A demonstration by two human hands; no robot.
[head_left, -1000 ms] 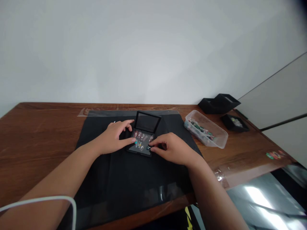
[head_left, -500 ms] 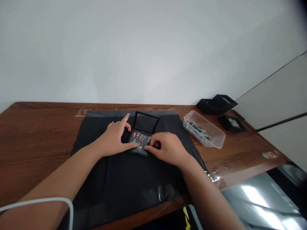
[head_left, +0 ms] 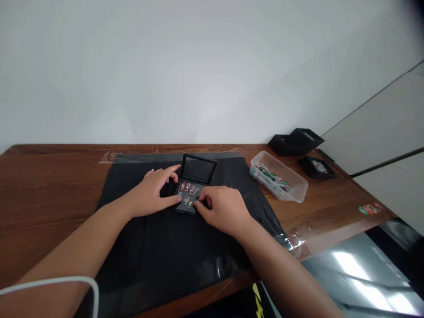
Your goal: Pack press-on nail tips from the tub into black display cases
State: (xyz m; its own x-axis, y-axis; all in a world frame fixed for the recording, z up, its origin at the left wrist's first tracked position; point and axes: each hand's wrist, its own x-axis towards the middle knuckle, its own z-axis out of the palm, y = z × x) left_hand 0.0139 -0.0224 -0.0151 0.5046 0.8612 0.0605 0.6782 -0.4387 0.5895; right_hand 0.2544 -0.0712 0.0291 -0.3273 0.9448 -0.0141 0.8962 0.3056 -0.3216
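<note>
A small black case (head_left: 181, 207) lies with its clear-windowed lid (head_left: 198, 169) raised. Inside are several glossy reddish-brown false nails (head_left: 187, 188) in a row, with smaller pale, yellow and teal pieces in front of them. My left hand (head_left: 154, 190) is at the case's left side, thumb and index finger spread wide; the thumb touches the left edge and the index fingertip reaches the lid. My right hand (head_left: 225, 207) pinches at the right part of the case, thumb and fingertips closed on a small dark false nail (head_left: 198, 200), mostly covered by the fingers.
Under the case is a black sheet (head_left: 165, 256) taped onto the wooden table (head_left: 59, 194). A clear plastic tub (head_left: 300, 187) of small packets stands right, beside black boxes (head_left: 291, 143) and a smaller filled black box (head_left: 316, 168). A white cable (head_left: 66, 279) crosses my left forearm.
The view has shifted slightly. My left index finger has lowered from a raised position to the lid's edge. My right hand stays pinched over the case's right part.
</note>
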